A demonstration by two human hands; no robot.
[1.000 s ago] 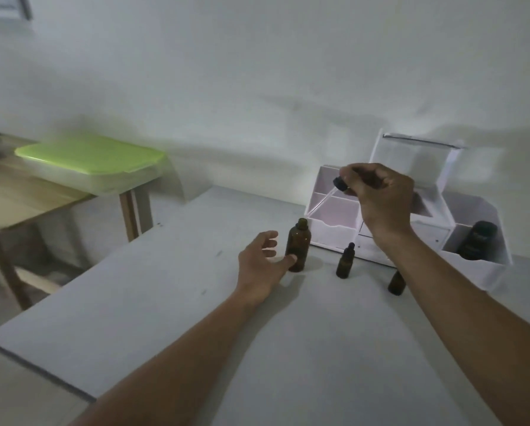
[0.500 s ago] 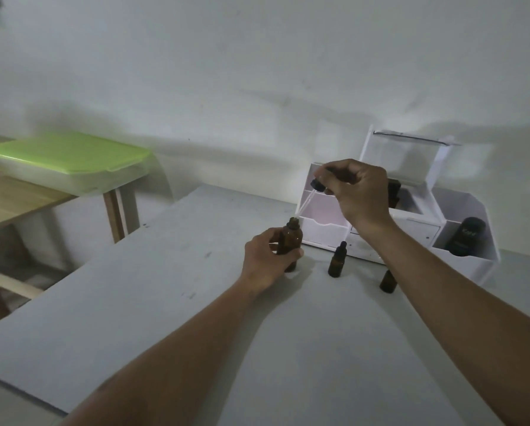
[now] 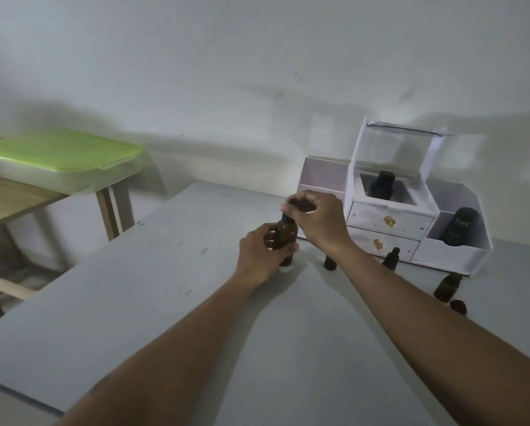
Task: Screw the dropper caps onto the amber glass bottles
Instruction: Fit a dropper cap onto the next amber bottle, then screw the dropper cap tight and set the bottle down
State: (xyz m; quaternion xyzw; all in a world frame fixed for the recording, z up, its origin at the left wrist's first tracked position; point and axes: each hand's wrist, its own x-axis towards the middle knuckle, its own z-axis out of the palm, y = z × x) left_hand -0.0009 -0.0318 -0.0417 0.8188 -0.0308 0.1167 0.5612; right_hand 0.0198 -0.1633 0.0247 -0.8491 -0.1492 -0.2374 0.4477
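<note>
The large round amber glass bottle (image 3: 285, 238) stands upright on the grey bench (image 3: 165, 302), with the left grip (image 3: 262, 256) wrapped round its body. The black dropper cap (image 3: 288, 214) sits at its neck, pinched by the right grip (image 3: 319, 222). To its right stand a small amber glass bottle (image 3: 330, 262), partly hidden, a second small bottle (image 3: 391, 259) with a black cap on, and a third small bottle (image 3: 447, 287).

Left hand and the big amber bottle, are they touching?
Touching: in the head view the left hand grips the big amber bottle round its body.
</note>
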